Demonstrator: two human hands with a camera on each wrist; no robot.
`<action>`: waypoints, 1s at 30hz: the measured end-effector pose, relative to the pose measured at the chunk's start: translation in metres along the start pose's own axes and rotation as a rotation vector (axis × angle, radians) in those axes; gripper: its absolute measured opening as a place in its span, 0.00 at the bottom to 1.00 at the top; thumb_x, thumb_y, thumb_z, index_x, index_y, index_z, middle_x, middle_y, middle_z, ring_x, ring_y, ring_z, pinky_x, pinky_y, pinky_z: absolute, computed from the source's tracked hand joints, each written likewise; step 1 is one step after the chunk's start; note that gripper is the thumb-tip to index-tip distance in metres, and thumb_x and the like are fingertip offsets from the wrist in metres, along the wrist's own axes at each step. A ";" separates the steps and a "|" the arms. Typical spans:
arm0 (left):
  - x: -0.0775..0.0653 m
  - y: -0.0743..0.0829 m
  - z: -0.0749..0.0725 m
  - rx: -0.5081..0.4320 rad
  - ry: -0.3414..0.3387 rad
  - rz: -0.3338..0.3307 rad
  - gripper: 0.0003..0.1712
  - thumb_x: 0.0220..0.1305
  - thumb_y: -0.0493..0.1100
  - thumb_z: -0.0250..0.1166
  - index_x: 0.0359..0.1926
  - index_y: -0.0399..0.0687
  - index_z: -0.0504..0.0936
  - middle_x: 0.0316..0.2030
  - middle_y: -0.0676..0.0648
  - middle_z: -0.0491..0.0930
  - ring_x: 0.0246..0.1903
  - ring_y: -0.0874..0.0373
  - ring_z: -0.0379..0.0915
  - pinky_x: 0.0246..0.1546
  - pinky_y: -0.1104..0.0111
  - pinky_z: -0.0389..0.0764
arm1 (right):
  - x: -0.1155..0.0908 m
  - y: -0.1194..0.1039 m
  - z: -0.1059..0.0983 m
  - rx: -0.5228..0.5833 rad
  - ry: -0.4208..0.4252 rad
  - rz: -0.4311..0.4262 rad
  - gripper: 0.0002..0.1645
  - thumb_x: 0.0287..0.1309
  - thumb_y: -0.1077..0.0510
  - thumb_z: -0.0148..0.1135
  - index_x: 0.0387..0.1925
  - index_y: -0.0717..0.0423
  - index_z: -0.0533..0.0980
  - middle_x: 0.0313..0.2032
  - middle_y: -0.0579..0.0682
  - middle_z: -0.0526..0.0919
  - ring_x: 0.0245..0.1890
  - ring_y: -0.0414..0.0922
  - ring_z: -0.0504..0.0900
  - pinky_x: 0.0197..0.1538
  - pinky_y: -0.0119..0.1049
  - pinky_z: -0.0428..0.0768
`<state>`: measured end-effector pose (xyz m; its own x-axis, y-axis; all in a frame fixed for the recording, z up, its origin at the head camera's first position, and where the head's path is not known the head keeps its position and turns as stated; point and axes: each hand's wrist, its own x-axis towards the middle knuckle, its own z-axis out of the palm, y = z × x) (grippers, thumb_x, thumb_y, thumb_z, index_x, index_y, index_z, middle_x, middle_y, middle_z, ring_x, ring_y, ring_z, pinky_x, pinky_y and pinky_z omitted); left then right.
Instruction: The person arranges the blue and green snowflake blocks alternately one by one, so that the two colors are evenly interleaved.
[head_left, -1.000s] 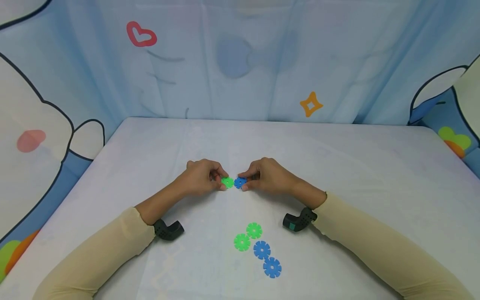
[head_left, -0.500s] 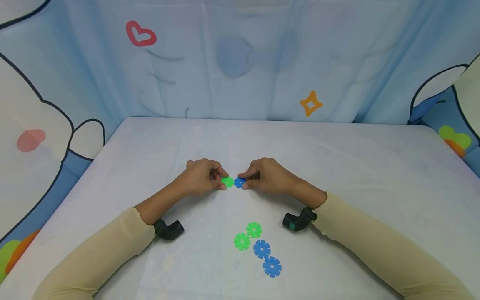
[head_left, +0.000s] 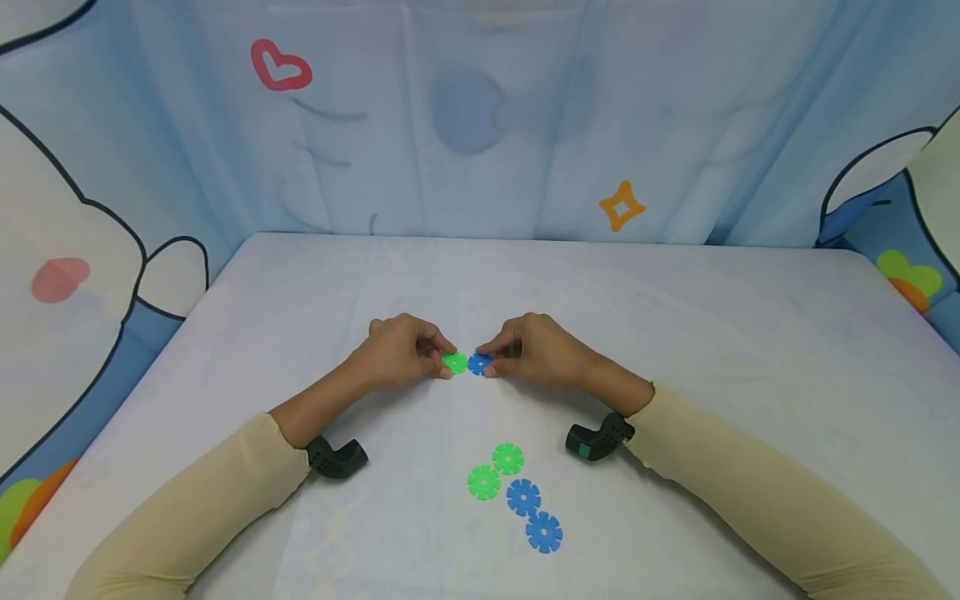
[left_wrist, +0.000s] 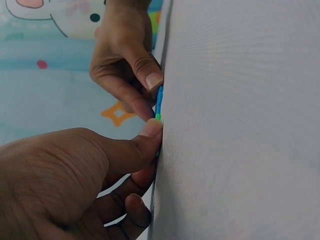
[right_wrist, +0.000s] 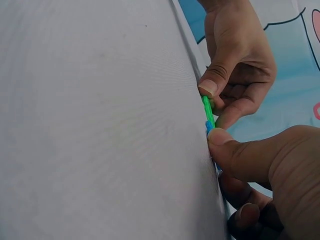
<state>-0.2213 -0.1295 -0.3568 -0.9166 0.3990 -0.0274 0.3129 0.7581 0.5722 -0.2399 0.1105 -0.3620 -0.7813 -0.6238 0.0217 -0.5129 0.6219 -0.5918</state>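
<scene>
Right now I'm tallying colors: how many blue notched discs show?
3: one blue notched disc in the right hand; a second and third on the tablecloth, lower in head view.

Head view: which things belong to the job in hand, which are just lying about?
In the job:
held green disc, pinched in left grip
held blue disc, pinched in right grip

Lying loose, perhaps for later:
two green discs
two blue discs
</scene>
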 end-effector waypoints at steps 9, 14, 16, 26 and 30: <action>0.000 0.000 0.000 0.035 -0.001 -0.004 0.15 0.54 0.49 0.76 0.43 0.56 0.86 0.33 0.56 0.82 0.34 0.61 0.75 0.45 0.58 0.57 | 0.000 0.001 0.001 0.002 0.004 -0.012 0.18 0.55 0.54 0.73 0.49 0.51 0.85 0.33 0.42 0.86 0.34 0.38 0.78 0.39 0.33 0.75; 0.000 0.000 0.001 0.053 -0.012 0.004 0.16 0.55 0.49 0.74 0.45 0.56 0.85 0.33 0.56 0.81 0.35 0.60 0.74 0.44 0.58 0.57 | 0.000 0.002 0.001 0.006 0.004 -0.009 0.18 0.55 0.53 0.72 0.48 0.50 0.85 0.32 0.42 0.85 0.34 0.38 0.77 0.37 0.33 0.75; 0.000 0.000 0.001 0.057 -0.017 0.005 0.15 0.56 0.49 0.74 0.45 0.56 0.85 0.33 0.56 0.81 0.35 0.60 0.74 0.44 0.58 0.58 | 0.000 0.002 0.001 0.007 0.003 -0.006 0.18 0.55 0.53 0.72 0.48 0.50 0.85 0.32 0.42 0.85 0.33 0.38 0.76 0.37 0.33 0.74; 0.000 0.000 0.002 0.065 -0.023 0.015 0.15 0.56 0.48 0.74 0.45 0.56 0.84 0.33 0.56 0.80 0.34 0.60 0.73 0.43 0.58 0.57 | -0.001 0.001 0.001 0.015 0.002 -0.009 0.18 0.55 0.53 0.72 0.48 0.49 0.85 0.31 0.42 0.83 0.33 0.39 0.76 0.37 0.33 0.75; 0.000 0.000 0.002 0.075 -0.026 0.021 0.15 0.57 0.48 0.73 0.46 0.57 0.83 0.33 0.56 0.79 0.33 0.61 0.73 0.42 0.58 0.57 | -0.001 0.001 0.001 0.016 0.000 -0.011 0.17 0.55 0.53 0.72 0.48 0.49 0.85 0.31 0.42 0.83 0.32 0.39 0.76 0.37 0.33 0.75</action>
<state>-0.2211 -0.1283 -0.3586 -0.9033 0.4274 -0.0379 0.3504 0.7856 0.5099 -0.2389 0.1114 -0.3629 -0.7759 -0.6303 0.0286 -0.5158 0.6075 -0.6041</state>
